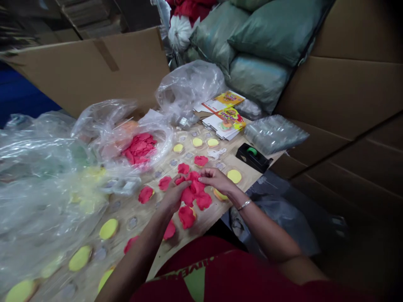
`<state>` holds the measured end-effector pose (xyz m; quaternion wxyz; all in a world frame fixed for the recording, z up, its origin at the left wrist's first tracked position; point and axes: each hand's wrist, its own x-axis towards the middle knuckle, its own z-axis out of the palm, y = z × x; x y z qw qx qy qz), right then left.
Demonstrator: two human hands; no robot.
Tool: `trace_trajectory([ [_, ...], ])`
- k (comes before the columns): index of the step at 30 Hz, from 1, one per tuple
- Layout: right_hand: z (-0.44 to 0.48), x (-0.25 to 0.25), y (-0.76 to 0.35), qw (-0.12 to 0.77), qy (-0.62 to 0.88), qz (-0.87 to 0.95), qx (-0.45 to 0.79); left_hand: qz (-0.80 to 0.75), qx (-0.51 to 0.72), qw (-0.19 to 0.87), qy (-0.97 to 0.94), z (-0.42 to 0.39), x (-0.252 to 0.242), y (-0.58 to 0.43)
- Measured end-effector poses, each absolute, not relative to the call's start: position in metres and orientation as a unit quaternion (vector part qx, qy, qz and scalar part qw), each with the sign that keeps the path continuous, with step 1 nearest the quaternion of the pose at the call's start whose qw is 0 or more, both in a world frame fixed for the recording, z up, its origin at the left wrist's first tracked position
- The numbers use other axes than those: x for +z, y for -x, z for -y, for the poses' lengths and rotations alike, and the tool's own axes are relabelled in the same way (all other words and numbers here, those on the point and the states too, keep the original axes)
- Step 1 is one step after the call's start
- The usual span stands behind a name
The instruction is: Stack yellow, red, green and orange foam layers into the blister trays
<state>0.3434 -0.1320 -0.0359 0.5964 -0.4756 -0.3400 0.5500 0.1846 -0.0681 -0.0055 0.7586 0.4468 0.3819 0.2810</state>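
Holding red pieces point(195, 184) over the table point(220, 213), the left hand point(175, 193) and right hand point(215, 180) work close together: the right's thumb and fingertips pinch one edge, the left's fingers close on the other side; how many pieces they hold I cannot tell. The work looks partly done. Around the hands, several red pieces lie spread out, at least two with a yellow edge showing beneath. Many yellow discs point(108, 229) have no red on top, at both the table's far end and its near left, and a red pile point(140, 147) sits in a clear bag point(165, 140).
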Motion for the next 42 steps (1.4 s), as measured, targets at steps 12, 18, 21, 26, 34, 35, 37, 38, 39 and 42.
trace_trajectory([
  [12,0.198,-0.072,-0.407,0.473,0.667,0.434,0.378,-0.450,0.164,0.652,-0.588,0.101,-0.052,-0.259],
  [18,0.207,-0.087,-0.373,0.286,0.804,0.489,0.183,-0.423,0.183,0.594,-0.659,0.098,-0.074,-0.265],
  [21,0.209,-0.083,-0.361,0.178,0.826,0.525,0.103,-0.406,0.227,0.612,-0.639,0.093,-0.071,-0.260],
  [26,0.213,-0.084,-0.361,0.168,0.827,0.530,0.082,-0.461,0.204,0.670,-0.546,0.081,-0.057,-0.237],
  [34,0.203,-0.052,-0.347,0.496,0.675,0.456,0.300,-0.393,0.203,0.834,-0.330,0.083,-0.034,-0.237],
  [35,0.201,-0.051,-0.345,0.513,0.664,0.440,0.320,-0.381,0.206,0.843,-0.320,0.085,-0.032,-0.238],
  [37,0.198,-0.050,-0.343,0.540,0.662,0.419,0.308,-0.347,0.202,0.861,-0.312,0.088,-0.028,-0.237],
  [38,0.197,-0.051,-0.343,0.552,0.662,0.418,0.287,-0.328,0.201,0.867,-0.317,0.089,-0.026,-0.236],
  [39,0.197,-0.052,-0.343,0.561,0.662,0.422,0.262,-0.313,0.204,0.867,-0.329,0.089,-0.025,-0.234],
  [42,0.196,-0.057,-0.342,0.574,0.664,0.437,0.195,-0.305,0.212,0.844,-0.386,0.092,-0.026,-0.228],
])
